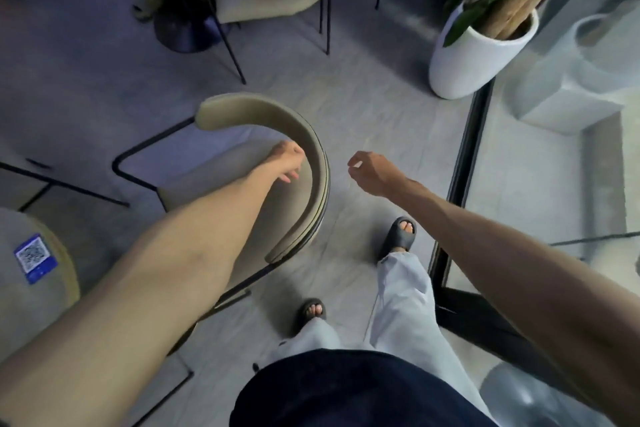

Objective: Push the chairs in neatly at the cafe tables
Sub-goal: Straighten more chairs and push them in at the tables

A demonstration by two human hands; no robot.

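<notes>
A beige chair (263,114) with a curved padded backrest and thin black metal legs stands right in front of me, its seat facing left toward a round table (20,288) at the lower left. My left hand (285,161) rests on the inner side of the backrest, fingers curled over it. My right hand (372,172) hangs in the air to the right of the backrest, fingers loosely curled, holding nothing and not touching the chair.
A second beige chair (277,0) stands at the top by a black table pedestal (183,31). A white pot (474,55) with a plant sits at the upper right beside a glass wall with a black frame (464,163). The table carries a blue QR sticker (34,258).
</notes>
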